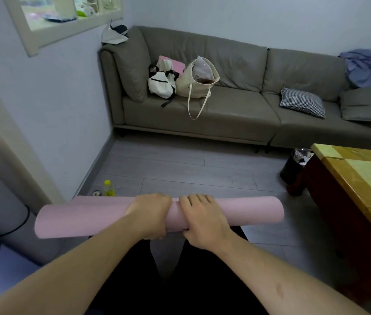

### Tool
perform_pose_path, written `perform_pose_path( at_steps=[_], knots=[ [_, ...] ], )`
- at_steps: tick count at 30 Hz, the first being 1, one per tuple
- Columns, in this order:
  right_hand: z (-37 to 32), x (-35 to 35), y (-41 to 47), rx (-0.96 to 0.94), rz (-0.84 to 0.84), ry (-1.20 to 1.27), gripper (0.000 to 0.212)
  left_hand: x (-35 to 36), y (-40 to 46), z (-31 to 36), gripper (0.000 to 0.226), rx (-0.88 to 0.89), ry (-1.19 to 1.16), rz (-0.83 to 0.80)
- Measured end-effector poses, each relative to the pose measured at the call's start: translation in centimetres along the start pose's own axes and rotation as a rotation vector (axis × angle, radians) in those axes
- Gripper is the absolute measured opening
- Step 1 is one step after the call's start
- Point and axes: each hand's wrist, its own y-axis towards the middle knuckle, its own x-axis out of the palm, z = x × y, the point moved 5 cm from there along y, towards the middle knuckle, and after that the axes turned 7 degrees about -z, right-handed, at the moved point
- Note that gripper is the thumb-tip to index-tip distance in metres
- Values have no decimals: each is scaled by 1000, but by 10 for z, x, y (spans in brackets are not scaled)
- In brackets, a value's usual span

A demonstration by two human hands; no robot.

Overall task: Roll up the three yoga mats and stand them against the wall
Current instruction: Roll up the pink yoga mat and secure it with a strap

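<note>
The sofa (202, 105) fills the far side of the room, with bags on its seat. The wall (66, 110) runs down the left, and bare floor (180, 169) lies at its foot. A worktop (361, 178) pokes in from the right.

The pink mat (84, 217) is rolled into one long tube. It is up off the floor, held in front of the person (their dark legs show under it). It lies flat, with one end pointing left toward the wall and the other end pointing right.

The left hand (150, 214) and the right hand (205, 221) sit side by side at the middle of the tube. The fingers of both hands curl over the top and hold it tight.

To stand it up, the long tube must tip on end. The left end is nearer the wall, so I think the tube will swing that way. A small yellow bottle (109, 188) stands on the floor near the wall, and the mat could knock it
</note>
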Motion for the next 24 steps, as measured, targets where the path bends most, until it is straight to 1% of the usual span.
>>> perform_pose_path(
  at_steps=[5, 9, 11, 13, 14, 17, 19, 21, 24],
  knots=[
    [-5, -8, -6, -8, -21, -4, 57, -5, -2, -5, 62, 34, -67, -147],
    [-12, -14, -6, -9, -143, -27, 58, -2, -2, -5, 66, 60, -118, -307],
    [-13, -15, -3, 16, -195, -36, 64, 0, -2, -4, 67, 56, -129, -322],
    [-12, -13, 0, 32, -208, -27, 60, 3, -4, -4, 69, 32, -123, -257],
    [-11, -11, 2, 37, -213, -12, 58, 6, -5, -3, 71, 18, -105, -194],
    [-7, -9, 8, 52, -221, 23, 56, 17, -14, 8, 70, 9, 85, 65],
    [-6, -8, 13, 50, -231, 32, 56, 26, -20, 16, 65, -12, 179, 159],
    [-6, -5, 13, 58, -211, 53, 57, 24, -19, 17, 64, -31, 166, 175],
    [-10, 1, 5, 42, -112, 49, 62, 19, -13, 10, 64, -17, 101, 117]
  ],
)
